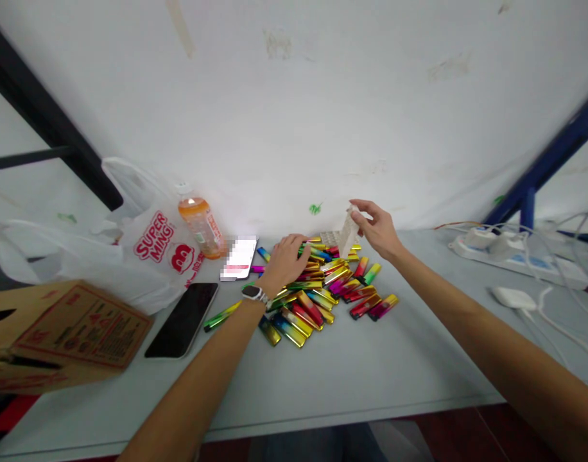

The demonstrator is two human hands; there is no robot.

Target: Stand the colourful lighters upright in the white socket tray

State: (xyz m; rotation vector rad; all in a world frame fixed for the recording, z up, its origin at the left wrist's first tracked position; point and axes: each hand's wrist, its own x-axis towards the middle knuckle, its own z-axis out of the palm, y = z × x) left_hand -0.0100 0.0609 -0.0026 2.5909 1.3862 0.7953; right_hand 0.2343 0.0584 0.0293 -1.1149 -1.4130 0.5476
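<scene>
- Dozens of metallic multicoloured lighters [323, 285], heaped loosely beneath and to the right of left hand [287, 260], on grey table [371, 378].
- At left hand: lies palm down over far left part of heap, fingers bent and close together; cannot tell whether gripping any lighter.
- At right hand [377, 230]: pinches pale dimpled tray [348, 236] between thumb and fingers by upper end, standing on edge, slightly tilted, over far side of heap.
- Left of right hand, behind heap: second dimpled tray [328, 238], partly covered.
- Just left of left hand: phone with lit screen [246, 251], partly blurred.
- Farther left: orange bottle [202, 228], white carrier bag [152, 256].
- Left of left forearm, nearer body: dark phone [183, 321], cardboard box [77, 337].
- Well right of right hand: power strip [520, 256], white charger [513, 297].
</scene>
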